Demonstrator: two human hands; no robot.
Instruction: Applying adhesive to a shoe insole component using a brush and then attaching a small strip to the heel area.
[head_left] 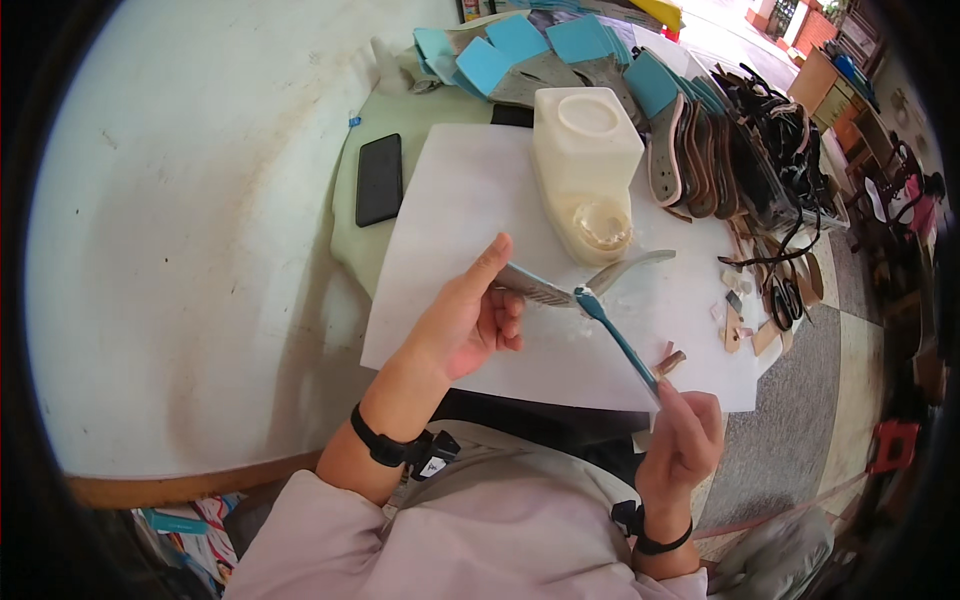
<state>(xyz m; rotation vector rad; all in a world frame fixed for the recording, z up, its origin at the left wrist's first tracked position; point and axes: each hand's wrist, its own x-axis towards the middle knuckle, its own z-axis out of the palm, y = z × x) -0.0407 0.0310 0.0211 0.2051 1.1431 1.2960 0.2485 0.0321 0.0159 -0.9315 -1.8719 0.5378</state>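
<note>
The left hand (pixel 462 325) is nearly closed, its thumb and curled fingers pinching one end of a grey sole piece (pixel 535 287), which is above a white sheet (pixel 440 210). Just beyond the piece sits a cream plastic jug (pixel 588 145). Next comes a blue-green brush (pixel 625 345), its white-smeared tip at the sole piece's far end, where a curved grey strip (pixel 638 263) sticks out; whether the two are joined, I cannot tell. The right hand (pixel 685 435) has its fingers closed on the brush's handle. Farther right are brown soles (pixel 695 165) and black-handled scissors (pixel 785 302).
</note>
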